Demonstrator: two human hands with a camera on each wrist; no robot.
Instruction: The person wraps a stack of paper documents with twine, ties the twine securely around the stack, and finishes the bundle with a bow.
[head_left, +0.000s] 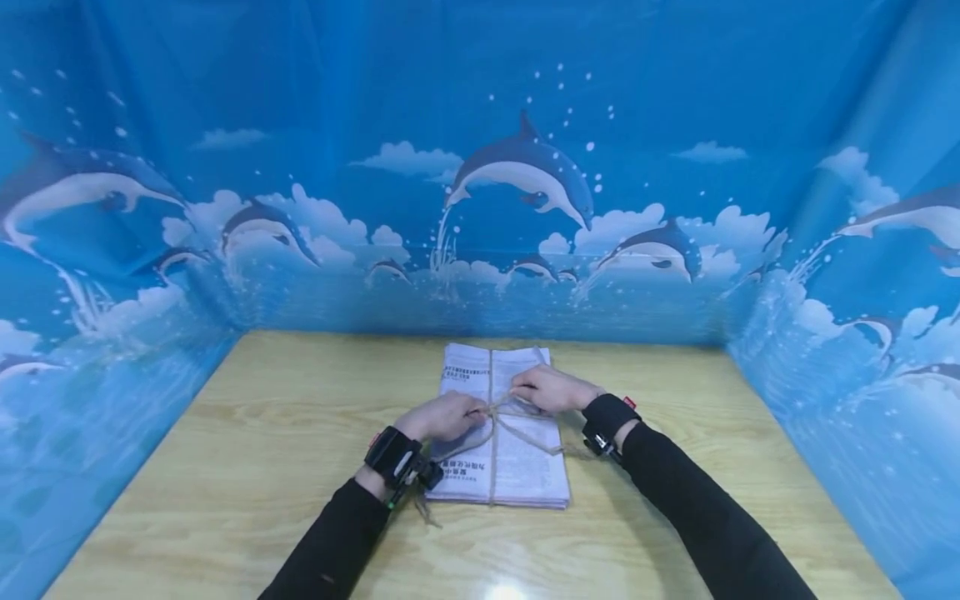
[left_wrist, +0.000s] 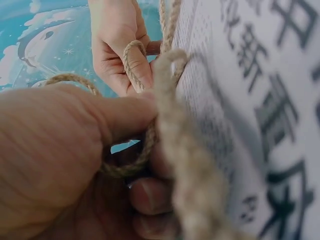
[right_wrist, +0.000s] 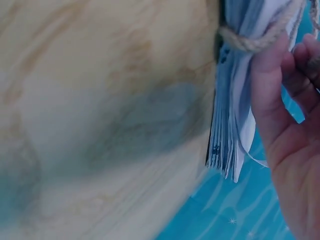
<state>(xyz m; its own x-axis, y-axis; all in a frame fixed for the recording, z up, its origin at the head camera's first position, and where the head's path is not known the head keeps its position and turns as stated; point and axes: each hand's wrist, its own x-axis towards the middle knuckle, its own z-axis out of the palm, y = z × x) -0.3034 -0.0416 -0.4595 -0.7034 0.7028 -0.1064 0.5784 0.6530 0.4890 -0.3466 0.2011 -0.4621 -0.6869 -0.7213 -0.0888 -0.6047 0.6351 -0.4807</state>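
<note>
A stack of folded newspapers (head_left: 534,477) lies on the table, with twine (head_left: 492,475) running around it lengthwise and crosswise. Over the knot at the middle, my left hand (head_left: 442,417) pinches a loop of the twine between thumb and fingers. In the left wrist view, the loop curls around that hand's thumb (left_wrist: 125,117), and a thick twine strand (left_wrist: 187,165) passes close to the camera. My right hand (head_left: 553,388) grips another twine loop just right of the knot. The right wrist view shows this hand (right_wrist: 292,165) beside the layered paper edges (right_wrist: 227,120), its fingertips partly out of frame.
The wood-grain table (head_left: 300,400) extends around the stack. A blue dolphin-print curtain (head_left: 360,292) encloses the back and both sides. Loose twine ends hang past the stack, one frayed end (head_left: 427,510) near the left wrist. Black camera straps (head_left: 392,457) circle both wrists.
</note>
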